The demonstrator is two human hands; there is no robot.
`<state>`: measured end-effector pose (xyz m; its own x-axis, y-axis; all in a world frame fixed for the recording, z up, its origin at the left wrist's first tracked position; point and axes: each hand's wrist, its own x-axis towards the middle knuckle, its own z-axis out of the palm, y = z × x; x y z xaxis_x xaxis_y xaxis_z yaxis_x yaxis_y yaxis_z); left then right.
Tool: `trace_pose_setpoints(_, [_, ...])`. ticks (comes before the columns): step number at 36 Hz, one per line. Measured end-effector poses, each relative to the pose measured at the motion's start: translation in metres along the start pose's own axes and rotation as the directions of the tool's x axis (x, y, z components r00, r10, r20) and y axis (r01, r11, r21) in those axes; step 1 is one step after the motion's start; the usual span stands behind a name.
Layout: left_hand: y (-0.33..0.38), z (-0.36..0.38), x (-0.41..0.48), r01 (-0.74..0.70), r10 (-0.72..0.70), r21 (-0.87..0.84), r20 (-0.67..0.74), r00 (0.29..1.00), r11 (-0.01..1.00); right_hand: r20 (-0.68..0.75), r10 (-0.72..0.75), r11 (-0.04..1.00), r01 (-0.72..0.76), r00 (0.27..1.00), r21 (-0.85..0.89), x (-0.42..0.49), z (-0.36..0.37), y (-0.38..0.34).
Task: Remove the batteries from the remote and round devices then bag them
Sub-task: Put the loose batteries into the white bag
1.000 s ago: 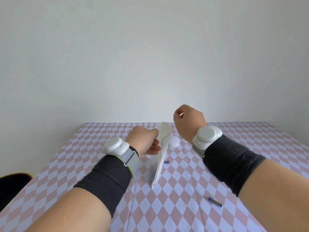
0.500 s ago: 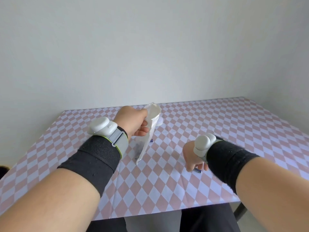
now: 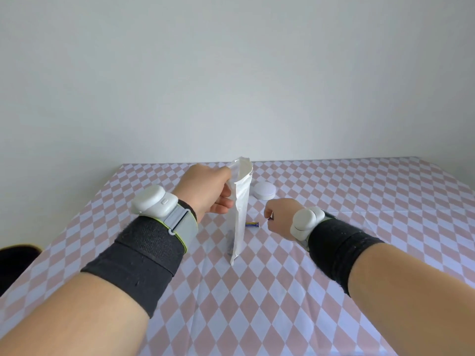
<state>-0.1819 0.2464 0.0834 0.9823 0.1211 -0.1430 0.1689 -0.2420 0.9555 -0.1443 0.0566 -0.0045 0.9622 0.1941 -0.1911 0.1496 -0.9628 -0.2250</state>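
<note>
My left hand (image 3: 208,195) grips the top edge of a tall white bag (image 3: 240,209), which stands upright on the table with its mouth open. Dark shapes show through the bag's lower part. My right hand (image 3: 279,217) hovers just right of the bag, fingers curled around a small battery (image 3: 271,217) of which only a dark tip shows. Another blue battery (image 3: 252,224) lies on the cloth between the bag and my right hand. A round white device (image 3: 264,190) sits behind them. No remote is in view.
The table (image 3: 359,201) wears a pink-and-white diamond cloth and stands against a plain white wall. A dark chair edge (image 3: 18,255) shows at the far left. Both wrists carry white trackers over black bands.
My right hand dropped from beside the bag's mouth to a battery near the table's front edge, closed on it and rose back beside the bag. My left hand kept holding the bag.
</note>
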Motion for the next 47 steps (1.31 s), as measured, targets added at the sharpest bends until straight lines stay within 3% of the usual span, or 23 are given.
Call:
trace_pose_setpoints(7, [-0.002,-0.010,0.009,0.001,-0.002,0.017,0.044,0.999,1.000,0.020,-0.112,0.986,0.114,0.993,-0.121,0.056,0.026,-0.026])
trace_pose_setpoints(16, [-0.001,-0.014,0.012,0.010,-0.012,0.026,0.064,0.998,1.000,0.167,-0.121,0.948,0.164,0.979,-0.274,0.065,0.032,-0.030])
trace_pose_setpoints(21, [-0.001,-0.014,0.010,0.013,-0.015,0.026,0.068,0.998,1.000,0.219,-0.081,0.953,0.140,0.972,-0.268,0.052,0.019,-0.022])
trace_pose_setpoints(24, [0.000,-0.012,0.007,0.011,-0.013,0.034,0.058,0.998,0.999,0.082,-0.058,0.992,0.066,0.995,-0.104,0.037,-0.007,-0.021])
trace_pose_setpoints(26, [0.002,-0.010,0.004,0.008,-0.011,0.041,0.052,0.999,0.999,-0.119,-0.013,0.985,0.033,0.993,0.170,0.031,-0.029,-0.019])
trace_pose_setpoints(29, [0.006,-0.006,-0.002,0.007,-0.009,0.046,0.055,0.998,0.999,-0.382,0.108,0.843,0.119,0.918,0.524,0.020,-0.064,-0.023])
trace_pose_setpoints(32, [0.011,-0.003,-0.007,0.009,-0.011,0.052,0.045,0.999,0.999,-0.531,0.184,0.675,0.287,0.827,0.680,0.001,-0.099,-0.038])
trace_pose_setpoints(36, [0.018,-0.001,-0.012,0.015,-0.017,0.056,0.032,0.999,0.998,-0.590,0.161,0.575,0.411,0.791,0.708,-0.022,-0.124,-0.061])
trace_pose_setpoints(47, [0.030,-0.005,-0.027,-0.004,0.003,-0.029,-0.036,0.999,1.000,-0.527,0.085,0.667,0.345,0.845,0.661,-0.047,-0.116,-0.082])
